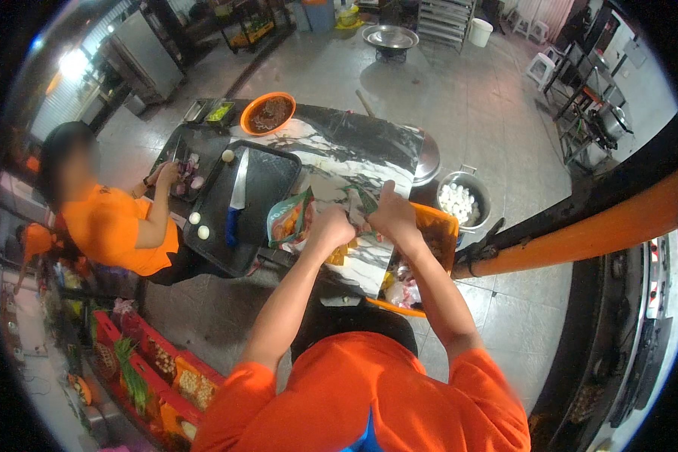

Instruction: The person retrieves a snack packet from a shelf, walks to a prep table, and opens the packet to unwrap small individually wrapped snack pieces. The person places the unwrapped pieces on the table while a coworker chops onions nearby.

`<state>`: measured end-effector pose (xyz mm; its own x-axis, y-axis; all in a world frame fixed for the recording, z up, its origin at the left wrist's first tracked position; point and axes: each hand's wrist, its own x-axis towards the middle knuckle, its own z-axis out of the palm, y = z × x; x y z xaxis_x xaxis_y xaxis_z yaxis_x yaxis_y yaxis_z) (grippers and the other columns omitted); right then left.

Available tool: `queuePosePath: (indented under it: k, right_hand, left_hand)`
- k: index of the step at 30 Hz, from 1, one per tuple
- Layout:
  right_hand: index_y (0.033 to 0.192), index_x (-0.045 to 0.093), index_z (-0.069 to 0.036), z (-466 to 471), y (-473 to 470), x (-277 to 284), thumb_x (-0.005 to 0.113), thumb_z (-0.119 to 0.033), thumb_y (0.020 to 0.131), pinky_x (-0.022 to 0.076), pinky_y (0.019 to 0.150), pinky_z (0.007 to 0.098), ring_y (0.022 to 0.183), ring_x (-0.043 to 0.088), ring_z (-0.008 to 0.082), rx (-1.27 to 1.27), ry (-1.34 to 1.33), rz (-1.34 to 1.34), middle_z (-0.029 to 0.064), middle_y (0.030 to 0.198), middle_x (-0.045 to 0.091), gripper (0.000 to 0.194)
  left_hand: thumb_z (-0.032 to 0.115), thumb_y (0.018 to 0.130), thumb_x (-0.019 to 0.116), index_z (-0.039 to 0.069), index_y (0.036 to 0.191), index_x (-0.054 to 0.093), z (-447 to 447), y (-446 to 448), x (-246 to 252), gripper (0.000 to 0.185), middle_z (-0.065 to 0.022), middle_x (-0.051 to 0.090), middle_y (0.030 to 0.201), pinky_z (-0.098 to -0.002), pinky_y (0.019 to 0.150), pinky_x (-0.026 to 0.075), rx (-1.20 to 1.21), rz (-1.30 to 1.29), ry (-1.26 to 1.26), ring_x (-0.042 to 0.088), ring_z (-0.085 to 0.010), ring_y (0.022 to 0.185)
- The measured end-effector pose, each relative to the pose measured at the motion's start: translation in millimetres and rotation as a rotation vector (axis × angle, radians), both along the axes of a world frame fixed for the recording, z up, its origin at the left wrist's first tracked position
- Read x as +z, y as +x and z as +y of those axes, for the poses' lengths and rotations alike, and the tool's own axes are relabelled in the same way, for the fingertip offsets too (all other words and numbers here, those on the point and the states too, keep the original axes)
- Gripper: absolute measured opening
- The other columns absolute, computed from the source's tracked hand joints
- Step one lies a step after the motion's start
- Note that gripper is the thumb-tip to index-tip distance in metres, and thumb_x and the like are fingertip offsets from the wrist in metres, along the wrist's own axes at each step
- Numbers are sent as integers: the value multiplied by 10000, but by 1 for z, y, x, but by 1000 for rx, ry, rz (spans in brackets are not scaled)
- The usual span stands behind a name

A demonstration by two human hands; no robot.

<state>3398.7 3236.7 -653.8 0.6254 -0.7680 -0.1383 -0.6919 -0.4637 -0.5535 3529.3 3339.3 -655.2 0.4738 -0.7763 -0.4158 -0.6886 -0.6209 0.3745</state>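
Observation:
Over the near right part of the marble-patterned table (327,148), my left hand (333,227) grips a printed plastic food packet (290,221), whose larger part shows to the left of my fist. My right hand (394,217) is closed on a green-edged piece of plastic packaging (363,199); whether it joins the packet cannot be told. Yellow-brown pieces (342,254) lie below my left hand. To the left, a knife with a blue handle (232,227) rests on a black tray (271,169), along with several pale, peeled round items (203,232).
A co-worker (118,226) handles purple onions at the left. An orange bowl of dark red sauce (268,113) stands at the far edge. An orange crate (436,217) and a pot of white pieces (463,200) are at the right. Red crates (147,361) stand lower left.

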Motion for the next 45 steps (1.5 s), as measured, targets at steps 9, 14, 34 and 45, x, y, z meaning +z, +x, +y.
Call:
queuePosePath:
  k: [9,14,34,45]
  right_hand:
    - [1147,513,43,-13,-4,40,587,-94,797,525,857,548,942,675,485,73,-214,-77,291,987,694,383]
    - [988,648,7,33,-5,44,548,-63,840,526,819,512,904,692,419,249,-102,-340,269,951,700,193]
    - [1125,708,-47,-47,-14,-64,651,-155,928,560,762,374,893,694,239,-23,1191,-614,97,1053,730,232]
    - [952,677,-14,-43,-6,-38,537,-197,966,540,719,433,780,660,322,335,1160,-474,144,844,664,231]
  left_hand:
    - [273,748,721,-30,929,727,20,21,-8,353,-257,713,887,-463,775,530,170,134,-292,704,-403,871]
    - [266,823,697,-22,916,730,14,0,-11,305,-240,709,788,-400,681,513,184,304,-431,727,-287,770]
    - [498,580,946,4,1592,90,40,-4,-80,1415,-303,643,1217,-487,920,538,-34,102,-199,672,-463,1040]
    - [420,731,841,29,1532,311,39,-1,-135,1037,-295,612,1279,-470,878,561,-80,90,-358,673,-421,1061]
